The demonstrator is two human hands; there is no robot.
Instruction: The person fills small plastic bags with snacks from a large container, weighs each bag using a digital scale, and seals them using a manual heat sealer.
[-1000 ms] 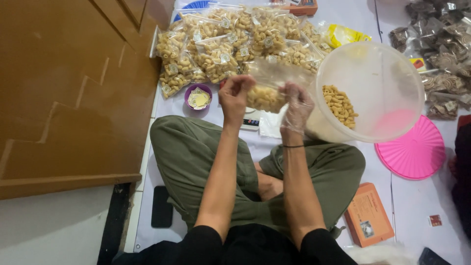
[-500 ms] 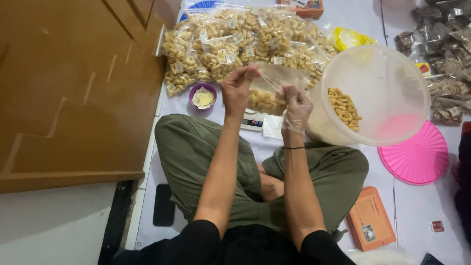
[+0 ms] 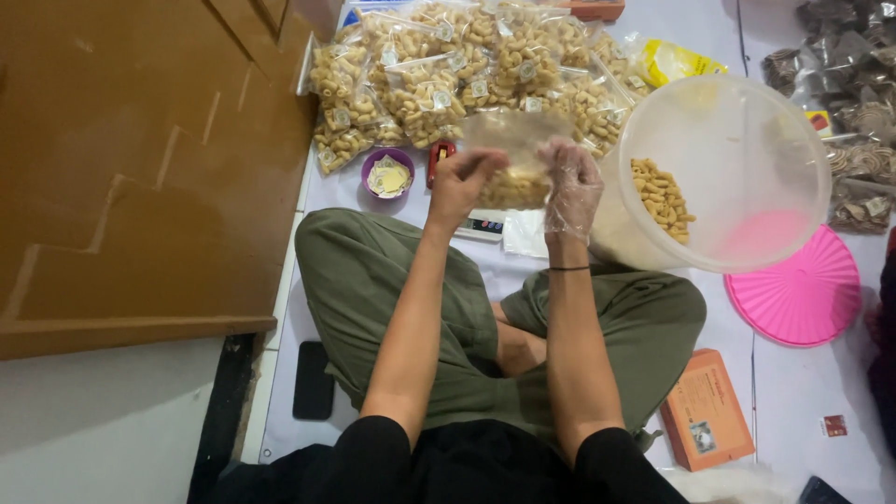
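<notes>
I sit cross-legged on a white floor sheet. Both hands hold one clear plastic bag point(image 3: 516, 159) part-filled with pale curled snack pieces, raised above my knees. My bare left hand point(image 3: 460, 187) grips the bag's left side. My right hand point(image 3: 571, 187), in a thin clear plastic glove, grips its right side. Just right of my right hand leans a large translucent tub point(image 3: 737, 168), tilted toward me, with a small heap of the same snacks point(image 3: 661, 198) inside.
Several filled snack bags point(image 3: 448, 75) are piled beyond my hands. A purple cup of paper labels point(image 3: 386, 175) and a small scale point(image 3: 481, 224) sit near the bag. A pink lid point(image 3: 793, 294), an orange box point(image 3: 705, 411), a dark phone point(image 3: 313, 381) and brown stairs point(image 3: 140, 168) surround me.
The bag has been lowered slightly and my left hand has dropped from pinching its top edge to gripping its side. The right hand has stayed on the bag.
</notes>
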